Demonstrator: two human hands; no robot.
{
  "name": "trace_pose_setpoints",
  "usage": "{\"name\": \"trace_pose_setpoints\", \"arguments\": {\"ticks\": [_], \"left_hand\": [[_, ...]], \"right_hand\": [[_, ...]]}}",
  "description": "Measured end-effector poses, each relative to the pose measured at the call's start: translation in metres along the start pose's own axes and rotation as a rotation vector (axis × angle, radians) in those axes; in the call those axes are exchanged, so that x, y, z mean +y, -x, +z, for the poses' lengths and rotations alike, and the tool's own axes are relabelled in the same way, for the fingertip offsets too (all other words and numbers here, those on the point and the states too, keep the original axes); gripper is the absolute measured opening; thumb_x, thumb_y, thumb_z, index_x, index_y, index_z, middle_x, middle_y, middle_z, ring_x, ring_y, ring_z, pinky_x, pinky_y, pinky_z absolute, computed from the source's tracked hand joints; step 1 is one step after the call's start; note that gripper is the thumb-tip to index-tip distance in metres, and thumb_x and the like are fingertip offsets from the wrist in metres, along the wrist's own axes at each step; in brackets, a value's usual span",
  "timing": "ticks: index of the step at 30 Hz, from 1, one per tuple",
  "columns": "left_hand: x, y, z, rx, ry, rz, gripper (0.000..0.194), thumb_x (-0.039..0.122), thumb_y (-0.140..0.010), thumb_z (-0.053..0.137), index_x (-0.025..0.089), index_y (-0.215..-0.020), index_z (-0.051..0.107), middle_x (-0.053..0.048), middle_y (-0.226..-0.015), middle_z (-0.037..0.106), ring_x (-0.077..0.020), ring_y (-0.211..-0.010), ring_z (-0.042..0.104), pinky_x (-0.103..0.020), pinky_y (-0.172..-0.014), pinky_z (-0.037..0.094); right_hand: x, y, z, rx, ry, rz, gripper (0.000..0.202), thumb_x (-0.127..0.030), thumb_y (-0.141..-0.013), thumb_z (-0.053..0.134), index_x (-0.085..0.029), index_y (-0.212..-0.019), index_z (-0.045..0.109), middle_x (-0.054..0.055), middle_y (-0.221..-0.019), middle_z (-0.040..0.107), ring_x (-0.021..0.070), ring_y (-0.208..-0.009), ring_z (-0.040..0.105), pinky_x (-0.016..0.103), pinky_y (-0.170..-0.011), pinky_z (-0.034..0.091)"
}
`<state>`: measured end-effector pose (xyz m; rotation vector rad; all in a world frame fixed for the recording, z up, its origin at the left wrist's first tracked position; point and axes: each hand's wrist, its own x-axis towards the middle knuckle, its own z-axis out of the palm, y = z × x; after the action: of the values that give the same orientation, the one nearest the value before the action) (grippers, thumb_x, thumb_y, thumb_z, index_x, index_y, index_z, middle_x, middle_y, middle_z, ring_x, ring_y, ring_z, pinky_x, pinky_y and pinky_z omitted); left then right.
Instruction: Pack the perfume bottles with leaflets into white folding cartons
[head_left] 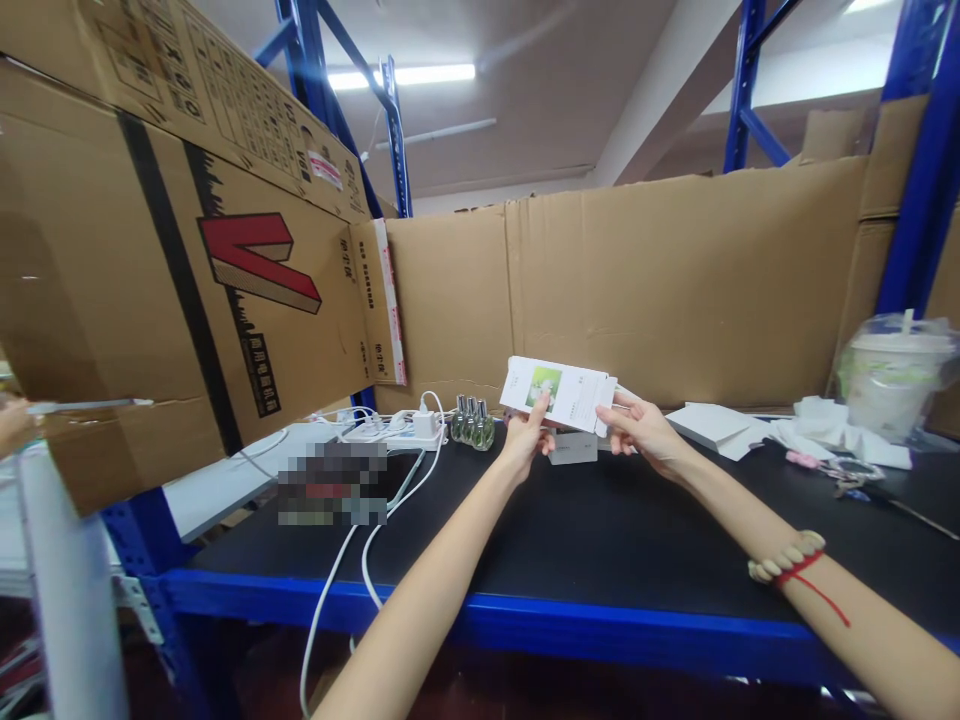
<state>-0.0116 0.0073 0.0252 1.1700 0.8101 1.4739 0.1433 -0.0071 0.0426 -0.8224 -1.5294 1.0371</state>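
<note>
A white carton with a green flower picture [574,388] is held up over the black tabletop between my hands. My left hand [527,432] grips its left part, thumb across the printed face. At the right end, the fingers of my right hand [637,428] pinch the carton's end by its flaps. Beneath and behind it stands a smaller white box [574,448] on the table. To the left of my left hand, several small glass bottles [472,428] with silver caps stand in a group. What is inside the carton is hidden.
White cables [375,540] run from a power strip [397,428] over the table's front edge. Flattened white cartons [720,428], keys [851,485] and a lidded plastic cup [896,380] lie or stand at right. Cardboard walls [675,280] enclose the back and left.
</note>
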Motion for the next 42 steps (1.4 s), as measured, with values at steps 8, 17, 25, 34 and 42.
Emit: {"name": "trace_pose_setpoints", "arguments": {"ticks": [8,17,25,34,42], "left_hand": [[0.001,0.001,0.001,-0.001,0.007,0.016,0.043,0.047,-0.069,0.064,0.012,-0.091,0.055,0.003,-0.055,0.055,-0.0018,-0.028,0.037,-0.015,-0.028,0.023],[0.002,0.002,0.003,0.01,-0.101,0.061,0.036,0.047,-0.068,0.065,0.013,-0.073,0.053,0.004,-0.046,0.05,-0.0044,-0.029,0.04,-0.017,-0.03,0.025],[0.0,0.006,0.008,-0.064,-0.146,0.043,0.035,0.047,-0.076,0.054,0.014,-0.065,0.051,0.002,-0.04,0.05,-0.0081,-0.027,0.042,-0.019,-0.028,0.027],[0.001,0.004,0.004,-0.128,-0.191,-0.039,0.044,0.056,-0.076,0.048,0.013,-0.07,0.052,0.0,-0.038,0.05,-0.0085,-0.022,0.039,-0.018,-0.026,0.016],[0.003,0.003,0.001,-0.305,-0.152,-0.086,0.047,0.059,-0.076,0.042,0.012,-0.071,0.05,0.005,-0.038,0.045,-0.0043,-0.023,0.032,-0.017,-0.027,0.016]], "right_hand": [[-0.001,0.001,0.0,0.021,0.021,0.004,0.062,-0.039,-0.057,0.071,-0.015,-0.113,0.059,-0.003,-0.048,0.057,0.0053,-0.026,0.04,0.018,-0.026,0.03],[0.011,0.0,0.004,-0.06,0.052,-0.058,0.069,-0.035,-0.05,0.077,-0.021,-0.112,0.05,-0.002,-0.067,0.063,0.0054,-0.033,0.047,0.017,-0.027,0.036],[0.02,0.005,0.019,-0.134,0.131,-0.054,0.064,-0.034,-0.059,0.072,-0.021,-0.116,0.046,-0.002,-0.063,0.063,0.0075,-0.035,0.052,0.016,-0.028,0.039],[0.022,0.003,0.012,-0.122,0.193,-0.13,0.077,-0.03,-0.067,0.065,-0.023,-0.135,0.03,0.005,-0.086,0.065,0.0085,-0.048,0.056,0.015,-0.033,0.041],[0.013,0.001,0.008,-0.127,0.142,-0.098,0.081,-0.027,-0.064,0.066,-0.026,-0.136,0.03,0.01,-0.11,0.059,0.0051,-0.047,0.055,0.015,-0.033,0.042]]}}
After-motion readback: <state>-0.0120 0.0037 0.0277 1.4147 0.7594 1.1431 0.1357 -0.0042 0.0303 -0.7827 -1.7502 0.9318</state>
